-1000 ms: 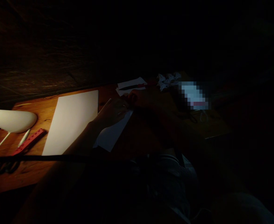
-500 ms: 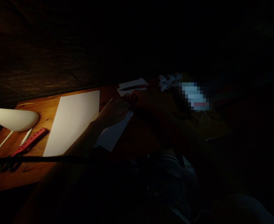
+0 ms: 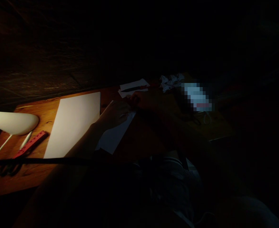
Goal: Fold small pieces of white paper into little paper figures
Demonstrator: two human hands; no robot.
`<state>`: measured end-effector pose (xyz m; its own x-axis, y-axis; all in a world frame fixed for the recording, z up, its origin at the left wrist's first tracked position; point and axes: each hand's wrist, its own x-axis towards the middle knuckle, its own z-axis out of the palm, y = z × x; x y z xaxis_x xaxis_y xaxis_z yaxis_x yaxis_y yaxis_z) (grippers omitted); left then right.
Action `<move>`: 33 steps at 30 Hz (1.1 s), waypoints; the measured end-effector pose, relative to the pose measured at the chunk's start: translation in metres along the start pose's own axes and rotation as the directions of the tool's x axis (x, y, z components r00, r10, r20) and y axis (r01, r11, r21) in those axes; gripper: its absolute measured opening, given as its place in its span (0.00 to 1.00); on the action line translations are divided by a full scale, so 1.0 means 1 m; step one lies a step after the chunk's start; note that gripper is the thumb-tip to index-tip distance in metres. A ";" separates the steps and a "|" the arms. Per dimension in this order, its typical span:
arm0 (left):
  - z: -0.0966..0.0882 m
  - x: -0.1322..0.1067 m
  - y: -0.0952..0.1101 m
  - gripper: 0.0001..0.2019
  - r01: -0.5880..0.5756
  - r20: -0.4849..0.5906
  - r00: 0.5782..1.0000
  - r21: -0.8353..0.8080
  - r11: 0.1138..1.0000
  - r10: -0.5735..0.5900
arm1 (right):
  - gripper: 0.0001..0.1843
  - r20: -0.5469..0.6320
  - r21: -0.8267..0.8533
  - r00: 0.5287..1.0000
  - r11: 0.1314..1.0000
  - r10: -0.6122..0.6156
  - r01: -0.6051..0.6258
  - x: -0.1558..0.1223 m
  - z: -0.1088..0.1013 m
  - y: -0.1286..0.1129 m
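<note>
Paper, the white piece mid-table, sat under the left hand, which lay across it with the fingers bent over toward its far end. The right hand was curled right beside those fingers; way too dark to tell if either one was pinching anything. Looked to me like a two-handed fiddly bit at that far end, so I'd say the next move called for a steady left hand and a careful right.

Just past the hands: white slips with a red-handled knife on top, awkwardly close to the knuckles. Right of that, crumpled paper. On the left, a big white sheet partly under the left forearm, then a red strip and a white lamp. Honestly, the gloom was the main obstacle.
</note>
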<state>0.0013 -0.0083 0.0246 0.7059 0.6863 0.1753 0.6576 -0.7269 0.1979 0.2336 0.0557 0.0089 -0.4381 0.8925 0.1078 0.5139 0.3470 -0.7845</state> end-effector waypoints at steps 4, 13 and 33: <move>-0.002 0.000 0.000 0.12 0.002 -0.019 1.000 -0.005 1.000 -0.002 | 0.13 0.040 -0.007 0.996 0.997 -0.076 0.077 -0.005 -0.010 0.001; -0.001 -0.002 -0.005 0.14 0.007 -0.075 0.997 -0.073 0.997 -0.013 | 0.11 0.139 -0.124 0.977 0.976 -0.161 0.178 -0.011 -0.017 -0.003; 0.001 -0.001 -0.011 0.13 0.025 -0.076 0.997 -0.092 0.995 -0.033 | 0.13 0.130 -0.227 0.983 0.961 -0.130 0.157 -0.016 -0.018 -0.014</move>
<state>-0.0071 -0.0010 0.0214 0.6620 0.7094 0.2418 0.6484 -0.7039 0.2900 0.2471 0.0415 0.0287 -0.5932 0.7947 0.1289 0.5924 0.5393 -0.5985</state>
